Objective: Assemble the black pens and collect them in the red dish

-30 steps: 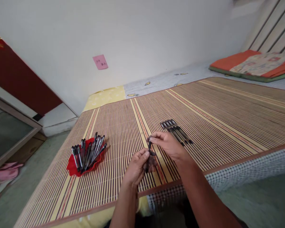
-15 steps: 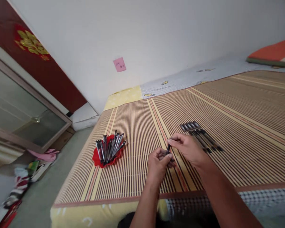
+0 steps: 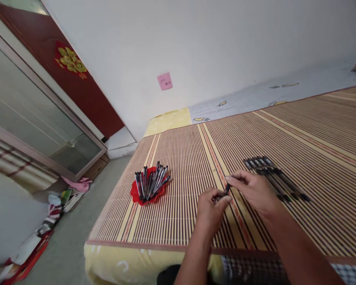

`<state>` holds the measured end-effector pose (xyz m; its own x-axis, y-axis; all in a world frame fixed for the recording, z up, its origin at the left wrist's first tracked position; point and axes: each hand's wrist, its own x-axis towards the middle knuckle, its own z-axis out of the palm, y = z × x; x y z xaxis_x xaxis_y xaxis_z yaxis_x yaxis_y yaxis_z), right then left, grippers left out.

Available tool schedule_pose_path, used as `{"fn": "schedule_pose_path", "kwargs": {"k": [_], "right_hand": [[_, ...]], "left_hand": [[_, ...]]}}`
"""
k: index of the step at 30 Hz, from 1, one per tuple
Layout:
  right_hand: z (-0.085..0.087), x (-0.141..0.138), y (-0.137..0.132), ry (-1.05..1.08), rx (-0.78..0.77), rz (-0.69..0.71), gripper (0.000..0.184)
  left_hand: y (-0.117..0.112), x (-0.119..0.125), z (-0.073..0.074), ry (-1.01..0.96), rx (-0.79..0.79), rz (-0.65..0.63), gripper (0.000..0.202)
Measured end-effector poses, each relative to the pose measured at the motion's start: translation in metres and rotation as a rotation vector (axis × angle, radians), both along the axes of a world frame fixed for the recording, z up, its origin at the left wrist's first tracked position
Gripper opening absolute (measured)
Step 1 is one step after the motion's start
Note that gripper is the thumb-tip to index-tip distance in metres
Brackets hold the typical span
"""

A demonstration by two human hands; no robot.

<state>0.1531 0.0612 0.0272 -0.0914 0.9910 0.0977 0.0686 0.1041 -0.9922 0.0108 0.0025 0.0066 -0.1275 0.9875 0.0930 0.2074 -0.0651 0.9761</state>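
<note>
My left hand [image 3: 211, 209] is closed around a black pen [image 3: 227, 188], most of which its fingers hide. With thumb and forefinger, my right hand [image 3: 253, 192] pinches the upper end of the same pen. Both hands are close together over the striped mat [image 3: 180, 170]. Just beyond my right hand, several black pens [image 3: 274, 176] lie side by side in a slanting row, partly covered by that hand. To the left, a red scalloped dish [image 3: 133, 194] holds a loose bunch of pens [image 3: 150, 184] with dark caps.
The mat lies on a bed with a yellow sheet [image 3: 127, 263] along its front edge. Behind it rises a white wall with a pink note [image 3: 165, 81]. On the left floor are a glass-panelled door [image 3: 47, 103] and scattered items [image 3: 52, 217].
The view has swung left, so everything sits further right in the picture. My left fingers have closed more tightly around the pen; my right hand keeps its pinch.
</note>
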Motion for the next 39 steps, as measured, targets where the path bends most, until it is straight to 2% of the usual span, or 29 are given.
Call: {"fn": "schedule_pose_path", "kwargs": {"k": [2,4,5,7,8,10,12,14,16,19,23,27,30,33,39], "right_hand": [[0.001,-0.002,-0.002,0.016,0.003,0.035,0.043],[0.002,-0.004,-0.003,0.025,0.015,0.091,0.040],[0.001,-0.004,-0.002,0.007,0.026,0.122,0.038],[-0.002,0.002,0.001,-0.105,0.061,0.166,0.035],[-0.005,0.008,0.004,-0.199,0.089,0.139,0.032],[-0.011,0.024,0.011,-0.436,0.155,-0.034,0.029],[-0.017,0.041,0.018,-0.684,0.198,-0.255,0.035],[-0.022,0.053,0.024,-0.885,0.199,-0.374,0.041],[-0.028,0.054,0.028,-1.019,0.178,-0.364,0.044],[-0.036,0.043,0.031,-1.134,0.144,-0.266,0.046],[-0.043,0.027,0.035,-1.201,0.132,-0.175,0.045],[-0.037,0.022,0.031,-1.148,0.196,-0.161,0.032],[-0.026,0.021,0.025,-1.050,0.245,-0.229,0.027],[-0.019,0.017,0.020,-1.045,0.240,-0.299,0.025],[-0.022,-0.005,0.008,-1.090,0.060,-0.088,0.035]], "left_hand": [[-0.001,-0.008,0.005,-0.034,-0.001,-0.056,0.012],[-0.002,-0.016,0.007,-0.124,-0.069,-0.111,0.018],[-0.001,-0.020,0.006,-0.167,-0.098,-0.108,0.021],[0.002,-0.027,0.003,-0.272,-0.108,-0.018,0.027],[0.004,-0.029,0.001,-0.332,-0.107,0.025,0.030],[0.009,-0.034,-0.002,-0.445,-0.102,0.062,0.038],[0.013,-0.036,-0.005,-0.529,-0.101,0.077,0.042],[0.015,-0.038,-0.006,-0.564,-0.109,0.089,0.044],[0.016,-0.038,-0.008,-0.564,-0.120,0.089,0.044],[0.017,-0.039,-0.011,-0.544,-0.129,0.074,0.043],[0.018,-0.038,-0.014,-0.532,-0.144,0.058,0.043],[0.017,-0.038,-0.012,-0.542,-0.151,0.066,0.043],[0.016,-0.040,-0.008,-0.522,-0.171,0.060,0.043],[0.015,-0.040,-0.007,-0.525,-0.174,0.077,0.044],[0.015,-0.037,-0.005,-0.515,-0.197,0.033,0.042]]}}
